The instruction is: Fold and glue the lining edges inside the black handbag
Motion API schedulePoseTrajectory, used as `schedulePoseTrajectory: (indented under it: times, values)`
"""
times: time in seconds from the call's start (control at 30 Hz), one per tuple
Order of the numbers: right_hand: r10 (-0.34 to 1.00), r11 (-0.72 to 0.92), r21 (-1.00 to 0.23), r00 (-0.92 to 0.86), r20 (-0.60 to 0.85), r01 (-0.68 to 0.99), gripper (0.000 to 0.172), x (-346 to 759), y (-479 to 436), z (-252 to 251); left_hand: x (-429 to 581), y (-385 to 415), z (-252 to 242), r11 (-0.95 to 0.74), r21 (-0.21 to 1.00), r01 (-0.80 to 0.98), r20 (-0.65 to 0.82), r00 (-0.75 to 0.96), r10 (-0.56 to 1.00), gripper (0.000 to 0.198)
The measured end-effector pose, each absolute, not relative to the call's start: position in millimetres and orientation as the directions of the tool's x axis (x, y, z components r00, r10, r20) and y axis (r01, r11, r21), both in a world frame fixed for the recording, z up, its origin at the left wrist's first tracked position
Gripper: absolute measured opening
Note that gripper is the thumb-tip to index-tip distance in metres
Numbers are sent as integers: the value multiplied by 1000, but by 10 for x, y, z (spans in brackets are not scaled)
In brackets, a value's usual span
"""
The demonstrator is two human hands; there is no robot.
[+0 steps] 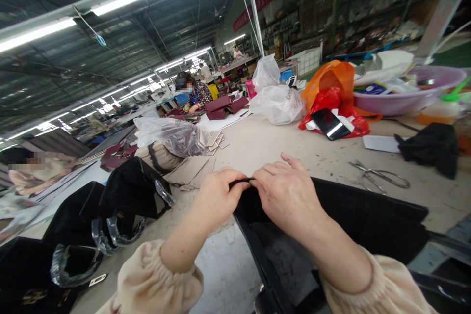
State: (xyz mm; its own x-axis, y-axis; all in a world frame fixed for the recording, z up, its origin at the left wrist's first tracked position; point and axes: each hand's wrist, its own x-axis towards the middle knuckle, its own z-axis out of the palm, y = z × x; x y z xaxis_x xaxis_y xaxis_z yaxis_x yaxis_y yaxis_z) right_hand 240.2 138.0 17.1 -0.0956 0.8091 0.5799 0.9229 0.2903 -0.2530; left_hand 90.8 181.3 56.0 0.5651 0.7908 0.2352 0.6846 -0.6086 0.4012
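At the near edge of the table point(265, 142), both hands meet over a black bag point(353, 221) that lies flat and runs off toward the near right. The left hand point(217, 201) has its fingers curled in and pinches one end of a thin black strip point(241, 181) at the bag's far edge. The right hand point(287, 196) pinches the other end of the strip, touching the left hand's fingertips, with one finger stretched out toward the far side.

Right of the hands, well apart from them, scissors point(382, 176) lie on the bare tabletop, and a black cloth point(430, 149) sits farther right. Beyond these a phone point(331, 123) leans on a red plastic bag point(349, 108), with an orange bag point(327, 78) behind it and a pink basin point(405, 95) to its right. White plastic bags point(277, 103) stand farther off.

Left of the hands are cardboard pieces point(187, 169), and black handbags point(128, 196) with film-wrapped handles stand in a row toward the near left. At the far left, a person point(196, 91) sits by dark red pieces point(224, 105).
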Motion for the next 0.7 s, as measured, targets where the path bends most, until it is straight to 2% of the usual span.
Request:
schedulePoseTrajectory:
  times: [0.07, 0.1, 0.2, 0.27, 0.43, 0.57, 0.7]
  values:
    - [821, 306, -241, -128, 556, 921, 12, 2445, 1365, 191, 926, 1797, 562, -594, 391, 703, 243, 544, 803, 12]
    - [830, 295, -238, -125, 543, 925, 15, 2479, 1353, 202, 936, 1789, 559, -583, 392, 712, 249, 528, 812, 12]
    - [859, 195, -232, -52, 510, 953, 42, 2593, 1311, 230, 951, 1774, 536, -563, 404, 721, 274, 492, 827, 11]
    - [864, 163, -226, -28, 502, 961, 37, 2639, 1291, 244, 949, 1775, 515, -563, 410, 717, 286, 485, 827, 11]
    - [841, 277, -219, -125, 527, 936, 10, 2591, 1308, 250, 930, 1780, 503, -563, 430, 706, 297, 478, 826, 10]
    - [820, 289, -256, -101, 563, 923, 15, 2543, 1347, 208, 865, 1766, 590, -475, 488, 733, 145, 468, 872, 9]
    - [803, 298, -263, -92, 588, 918, 18, 2547, 1370, 170, 755, 1728, 682, -434, 507, 745, 6, 501, 866, 17]
